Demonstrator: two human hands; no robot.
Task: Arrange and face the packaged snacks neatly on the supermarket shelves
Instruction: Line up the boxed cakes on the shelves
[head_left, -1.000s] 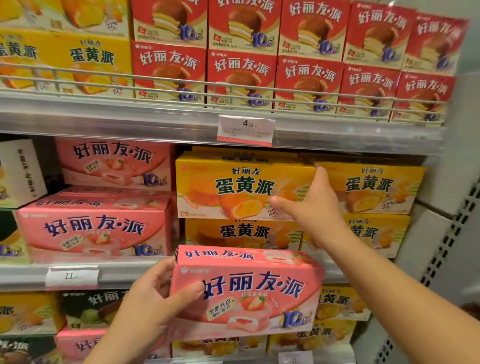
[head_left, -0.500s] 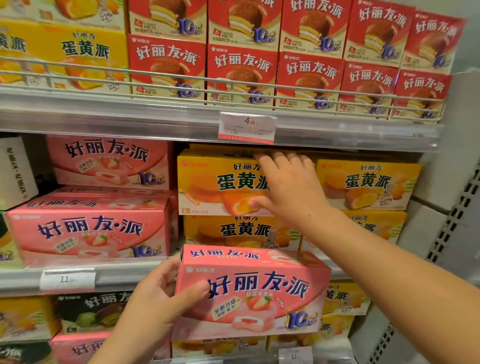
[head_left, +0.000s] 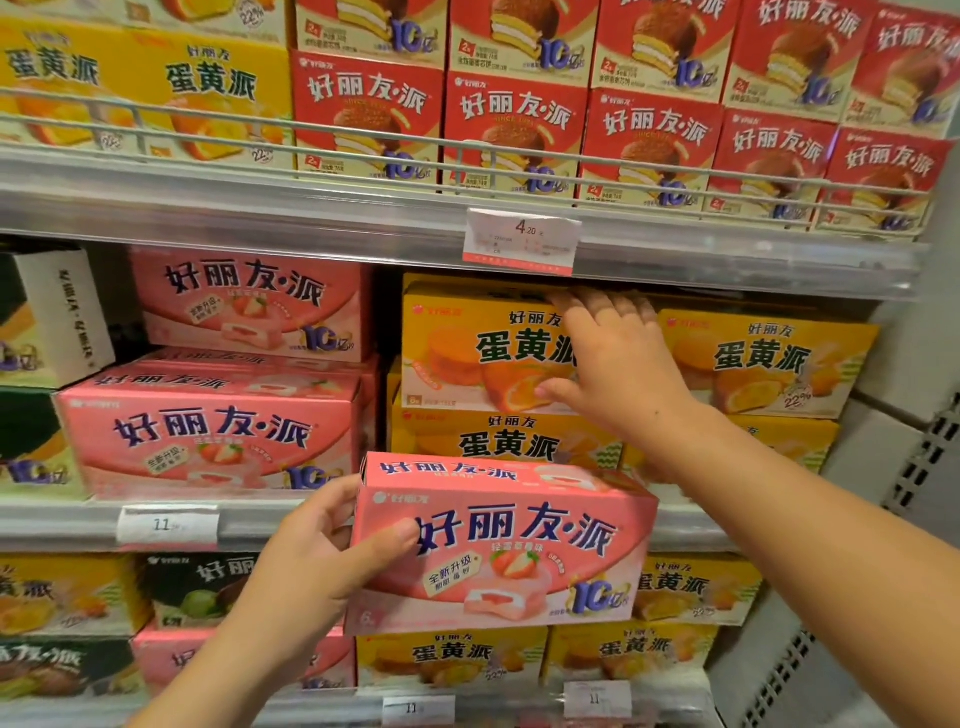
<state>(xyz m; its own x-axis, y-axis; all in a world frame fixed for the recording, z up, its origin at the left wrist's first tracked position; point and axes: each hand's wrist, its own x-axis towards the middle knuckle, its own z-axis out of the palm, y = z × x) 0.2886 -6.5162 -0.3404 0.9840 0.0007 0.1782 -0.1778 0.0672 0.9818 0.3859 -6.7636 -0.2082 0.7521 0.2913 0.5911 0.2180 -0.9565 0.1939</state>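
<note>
My left hand (head_left: 332, 551) grips the left end of a pink strawberry pie box (head_left: 509, 545), thumb on its front, holding it in front of the middle shelf. My right hand (head_left: 618, 364) reaches onto the upper yellow egg-yolk pie box (head_left: 467, 348) on the middle shelf, with its fingers over the box's top right edge and its thumb on the front. Under that box lies another yellow box (head_left: 498, 441). More pink boxes (head_left: 208, 431) are stacked to the left on the same shelf.
Red chocolate pie boxes (head_left: 514, 130) fill the top shelf behind a wire rail (head_left: 363, 143). A price tag (head_left: 522, 241) hangs on the shelf edge. Another yellow box (head_left: 769, 364) sits to the right. Yellow, pink and dark boxes fill the lower shelf. A white side panel (head_left: 909, 467) bounds the right.
My right hand has moved from the gap between the yellow boxes up onto the top right edge of the left yellow box. The pink box stays in my left hand.
</note>
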